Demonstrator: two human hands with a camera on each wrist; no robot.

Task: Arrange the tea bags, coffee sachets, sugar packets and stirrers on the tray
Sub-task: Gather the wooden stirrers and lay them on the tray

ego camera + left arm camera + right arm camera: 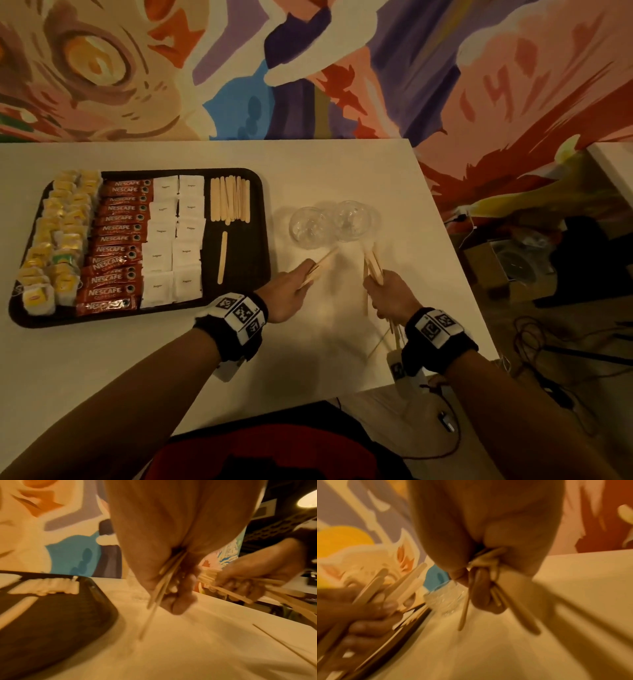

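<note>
The tray (260,205) is seen nearly filled: tea bags (54,240) are lined up along its left edge, coffee sachets (116,240) are stacked in a column beside them, and sugar packets (174,240) are laid in two columns next to those. At the far right of the tray a row of stirrers (230,200) is set side by side, and a single stirrer (222,257) is laid alone below that row (clearly the start of a second row). So three of the four kinds can be judged done, and only stirrers are left.

The rest of them are held off the tray, over the white table (102,359). A small bundle (320,267) is pinched in the left hand (291,291), fingers curled round it, just to the right of the tray. A larger, splayed bundle (373,265) is gripped in the right hand (390,298), sticks poking out both ends. Two clear glass cups (334,222) are stood just beyond both hands.

How many sticks are held cannot be counted: both wrist views are blurred. One thin stick near the right wrist is hard to place, held or lying on the table.
</note>
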